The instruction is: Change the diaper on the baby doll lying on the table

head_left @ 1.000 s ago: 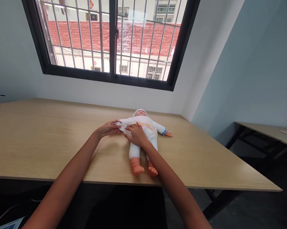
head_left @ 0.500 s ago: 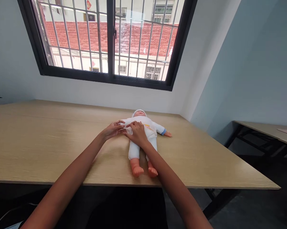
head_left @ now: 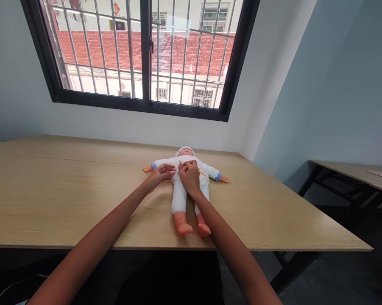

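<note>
A baby doll [head_left: 179, 197] in white clothes with blue cuffs lies on its back, feet toward me. Around its waist is a white diaper [head_left: 204, 178] with a ruffled edge and yellow marks on the front. My right hand [head_left: 190, 176] is over the doll's belly, thumb and fingers pinched together on a small whitish edge that looks like part of the diaper. At the doll's hip on the left, my left hand [head_left: 161, 174] has its fingers stretched out toward the diaper's side. Their tips touch or nearly touch it.
The doll lies on a light wooden table [head_left: 66, 203], whose front edge runs close to my body. A barred window [head_left: 146, 55] is in the wall behind. Another table [head_left: 352, 171] stands at the right with a pinkish flat thing [head_left: 381, 174] on it.
My left hand has drawn back slightly to the right, uncovering the doll's arm on the left. My right hand has shifted right over the belly and closed into a pinch.
</note>
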Available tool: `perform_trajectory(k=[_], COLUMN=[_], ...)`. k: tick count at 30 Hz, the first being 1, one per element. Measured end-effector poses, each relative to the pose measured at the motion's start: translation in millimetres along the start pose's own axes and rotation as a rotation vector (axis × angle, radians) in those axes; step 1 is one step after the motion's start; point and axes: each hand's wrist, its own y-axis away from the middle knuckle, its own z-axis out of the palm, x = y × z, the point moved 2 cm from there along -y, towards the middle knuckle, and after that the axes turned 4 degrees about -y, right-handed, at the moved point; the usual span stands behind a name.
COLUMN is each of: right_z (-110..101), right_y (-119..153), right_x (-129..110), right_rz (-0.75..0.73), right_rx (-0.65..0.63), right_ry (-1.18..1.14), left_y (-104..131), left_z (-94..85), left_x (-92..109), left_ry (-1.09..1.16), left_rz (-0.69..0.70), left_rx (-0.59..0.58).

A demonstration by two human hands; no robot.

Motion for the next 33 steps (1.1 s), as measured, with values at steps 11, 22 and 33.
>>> perform_trajectory(k=[11,22,33], right_z=[-6.3,-20.0,-22.6], right_y=[-6.6,-10.9,-16.0], right_x=[10.1,16.3,33.9], right_rz=[0.200,0.176,0.257], right_rx=[0.063,0.125,0.139], right_ry=[-0.035,0.127,-0.045], left_y=[3.3,1.0,-0.5], left_z=[8.7,7.2,5.4], left_x=[-11.7,-16.4,-21.1], left_ry=[-0.365,-0.434,-0.412], left_rz=[0.050,0.049,0.075], left_rx=[-0.028,-0.093,-0.074])
